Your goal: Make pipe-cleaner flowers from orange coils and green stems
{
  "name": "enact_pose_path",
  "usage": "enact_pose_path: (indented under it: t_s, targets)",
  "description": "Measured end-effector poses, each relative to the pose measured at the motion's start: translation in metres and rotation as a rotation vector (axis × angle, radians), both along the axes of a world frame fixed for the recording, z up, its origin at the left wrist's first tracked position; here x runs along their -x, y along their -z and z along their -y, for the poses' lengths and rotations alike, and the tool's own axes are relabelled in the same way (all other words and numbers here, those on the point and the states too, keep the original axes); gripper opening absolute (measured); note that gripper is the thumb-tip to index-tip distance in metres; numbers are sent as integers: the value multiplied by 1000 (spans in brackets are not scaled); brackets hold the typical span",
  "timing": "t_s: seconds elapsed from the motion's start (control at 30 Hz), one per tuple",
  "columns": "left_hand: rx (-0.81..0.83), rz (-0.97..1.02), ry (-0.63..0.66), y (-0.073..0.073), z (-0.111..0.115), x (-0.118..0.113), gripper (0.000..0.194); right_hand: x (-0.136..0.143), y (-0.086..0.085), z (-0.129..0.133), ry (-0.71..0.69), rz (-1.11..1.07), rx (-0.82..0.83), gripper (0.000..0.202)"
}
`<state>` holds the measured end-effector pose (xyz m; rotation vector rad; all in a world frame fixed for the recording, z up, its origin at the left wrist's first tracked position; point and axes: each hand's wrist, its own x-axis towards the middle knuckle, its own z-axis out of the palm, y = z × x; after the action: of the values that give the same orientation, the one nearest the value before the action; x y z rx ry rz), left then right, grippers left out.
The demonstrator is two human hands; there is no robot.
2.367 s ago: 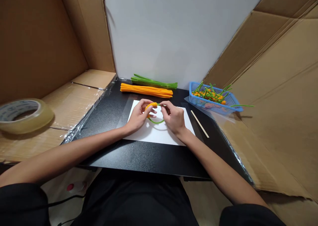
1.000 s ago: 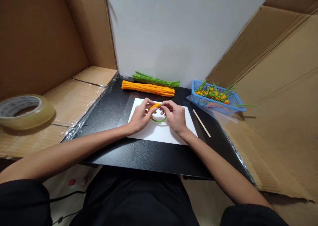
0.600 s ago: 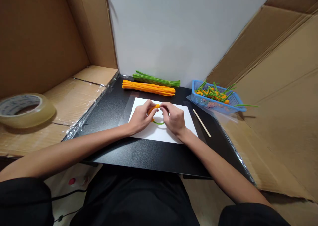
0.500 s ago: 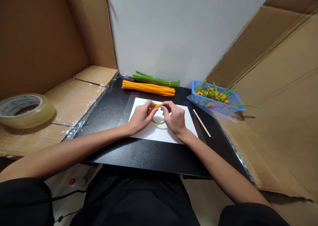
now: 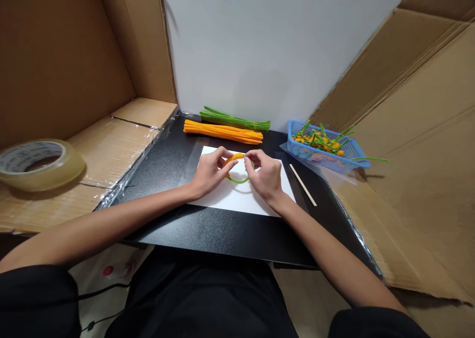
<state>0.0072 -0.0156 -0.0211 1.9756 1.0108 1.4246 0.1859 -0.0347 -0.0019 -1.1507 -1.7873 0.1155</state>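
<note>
Over a white sheet of paper (image 5: 237,202), a ring of orange and green fuzzy stems (image 5: 236,157) is held between both hands. Its orange part curves along the top and left, and the green part bows round the bottom. My left hand (image 5: 211,173) pinches the orange side at the left. On the right, my right hand (image 5: 264,175) pinches the ring near the end of the orange part. Behind the paper lie a bundle of orange stems (image 5: 222,131) and a bundle of green stems (image 5: 235,119).
A blue basket (image 5: 322,157) with orange and green pieces stands at the back right. A pale stick (image 5: 303,185) lies right of the paper. Clear tape (image 5: 69,165) rests on cardboard at the left. Cardboard walls flank the black table (image 5: 208,231).
My right hand has shifted slightly right, away from my left fingers. More of the orange top and of the green curve now shows between the hands.
</note>
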Motion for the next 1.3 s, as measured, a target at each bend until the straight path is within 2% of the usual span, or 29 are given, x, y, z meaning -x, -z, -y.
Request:
enact_pose_path:
  t_s: [0.1,0.23,0.37,0.47,0.57,0.63,0.8,0.97,1.13,1.3]
  targets:
    - [-43,-18,-40,2,-1,1,16,3,5,3,-34,114,-100,12]
    - [-65,-57,-38,4,-1,2,16,4,8,2,-75,100,-58,14]
    - [-81,-70,1,5,0,2,18,5,7,0,-99,-6,86,12]
    - [-63,-55,-13,5,-3,2,17,6,5,-2,-143,-180,231,8]
    - [-36,-32,-30,4,-6,3,19,4,4,-4,-147,-310,305,12]
    - [-34,-28,-29,4,-7,4,20,2,2,-4,-151,-294,307,12]
    - [-58,-28,41,5,-8,5,23,3,2,-2,-134,-119,184,10]
    - [-63,-55,34,2,-6,5,21,5,6,-3,-162,-288,317,12]
    - [1,1,52,-3,-3,4,26,0,1,-6,-80,-383,288,16]
    - [-43,-3,25,0,-6,7,22,2,1,-6,-176,-457,379,21]
